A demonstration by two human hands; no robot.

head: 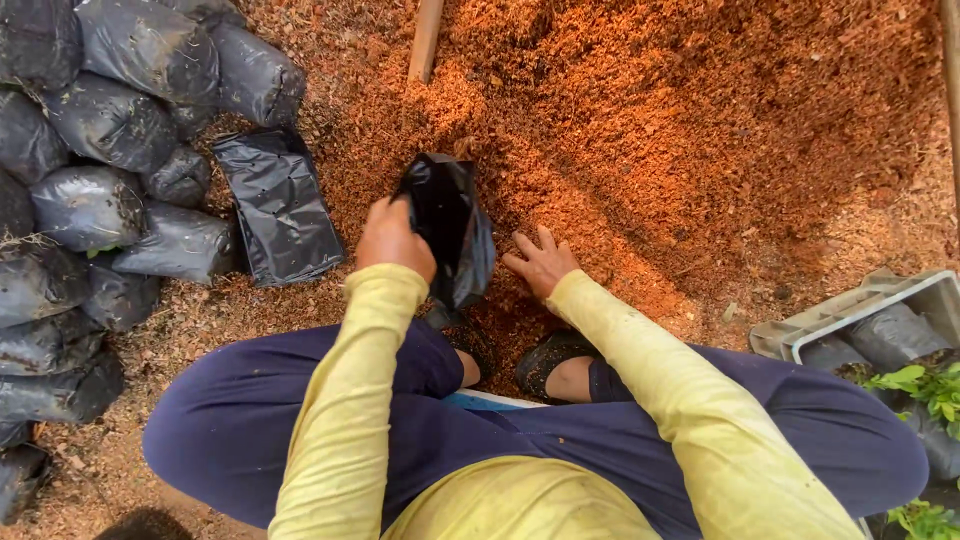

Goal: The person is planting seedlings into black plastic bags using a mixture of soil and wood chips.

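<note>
My left hand (pixel 393 238) grips the rim of a black plastic grow bag (pixel 455 228), holding it upright at the foot of a big heap of reddish-brown sawdust-like mulch (pixel 640 110). My right hand (pixel 538 262) lies spread, fingers apart, on the mulch just right of the bag, holding nothing that I can see. I sit low with knees apart, in dark blue trousers and yellow sleeves, and my sandalled feet sit just below the bag.
Several filled black bags (pixel 95 200) are stacked at the left, with a flat empty bag (pixel 282 205) beside them. A wooden handle (pixel 425 40) sticks out of the heap. A grey crate (pixel 880 320) with bagged green seedlings (pixel 925 385) stands at the right.
</note>
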